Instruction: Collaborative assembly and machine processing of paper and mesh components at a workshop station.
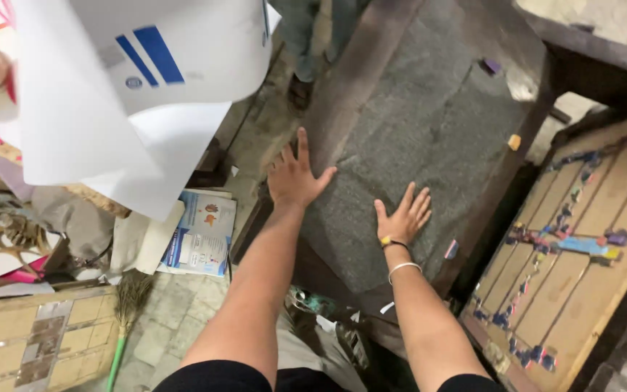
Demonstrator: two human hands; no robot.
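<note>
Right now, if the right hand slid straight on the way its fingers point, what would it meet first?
The right hand lies flat on the grey felt-covered table. Its fingers point up and slightly right across bare felt; nothing lies ahead until, probably, the small purple block near the far edge.

Both hands (295,178) lie flat on the felt-topped table (429,109), broom (128,312) lower left.

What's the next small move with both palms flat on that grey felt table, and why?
Probably sweep both palms outward toward the edges. The left hand and the right hand lie flat, fingers spread, on the grey felt, and a faint crease runs across the cloth just beyond them. Small chalk pieces sit near the far edge, so keep the sweep short.
</note>
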